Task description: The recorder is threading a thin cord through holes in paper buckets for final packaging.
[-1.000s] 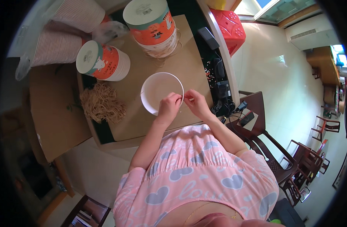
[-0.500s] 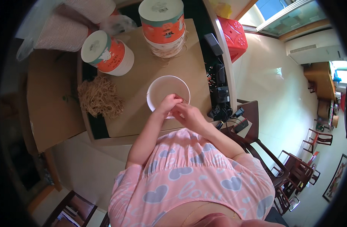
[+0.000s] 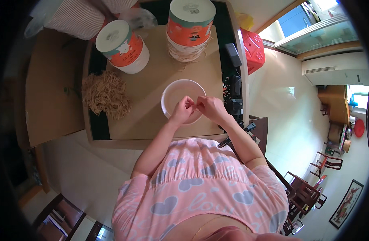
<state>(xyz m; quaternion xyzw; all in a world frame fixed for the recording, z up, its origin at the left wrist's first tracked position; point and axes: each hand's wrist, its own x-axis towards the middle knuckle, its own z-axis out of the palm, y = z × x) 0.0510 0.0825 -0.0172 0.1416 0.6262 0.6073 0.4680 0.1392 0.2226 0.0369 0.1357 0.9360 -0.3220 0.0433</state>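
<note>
Both my hands are above a white round tub [image 3: 171, 96], whose rim faces up on the brown cardboard sheet. My left hand [image 3: 182, 110] is closed in a pinch over the tub's middle. Close beside it, my right hand [image 3: 212, 108] is also pinched, near the rim's right side. Whatever lies between the fingertips is too small to make out. Left of the tub lies a loose heap of thin tan strings [image 3: 106, 95]. Beyond the tub stands a stack of upturned orange and white paper tubs [image 3: 188, 36] with strings around its lower part.
Another upturned stack of paper tubs [image 3: 129, 53] stands at the back left, near bagged white tubs [image 3: 78, 18]. Black power adapters [image 3: 235, 106] and cables line the table's right edge. A red stool [image 3: 253, 50] is beyond it. A large cardboard box [image 3: 52, 92] flanks the table's left.
My hands were overlapped at the tub's near rim; now they have spread slightly, with the right hand moved right and up. The view has shifted a little.
</note>
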